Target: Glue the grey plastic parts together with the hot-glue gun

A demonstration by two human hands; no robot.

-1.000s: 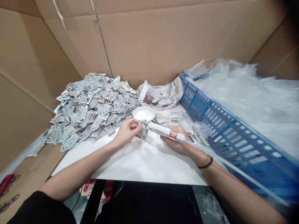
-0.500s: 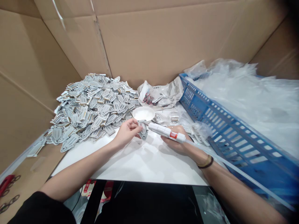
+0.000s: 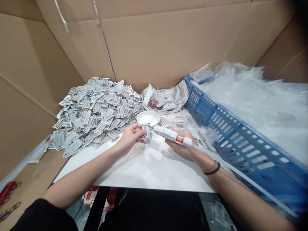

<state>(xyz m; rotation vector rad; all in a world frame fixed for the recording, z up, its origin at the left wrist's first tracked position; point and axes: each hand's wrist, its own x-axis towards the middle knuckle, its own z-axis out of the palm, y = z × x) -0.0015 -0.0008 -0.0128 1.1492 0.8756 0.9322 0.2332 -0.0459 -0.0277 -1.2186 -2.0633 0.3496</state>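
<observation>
My left hand (image 3: 130,138) pinches a small grey shield-shaped part (image 3: 147,134) just above the white table (image 3: 149,170). My right hand (image 3: 184,147) grips a white pen-like dispenser tool (image 3: 171,136) with a red label; a clear tube (image 3: 240,176) trails from its rear toward the lower right. The tool's tip touches the top of the held part. A small white dish (image 3: 147,117) stands right behind the part. A big heap of the same grey parts (image 3: 96,110) lies to the left.
A blue plastic crate (image 3: 231,134) filled with clear plastic bags (image 3: 260,99) stands on the right. A crumpled printed bag (image 3: 166,98) lies behind the dish. Cardboard walls (image 3: 168,41) surround the table. Red-handled scissors (image 3: 7,189) lie at the lower left.
Hands, tool and part hold nearly the same pose; only the view has shifted a little.
</observation>
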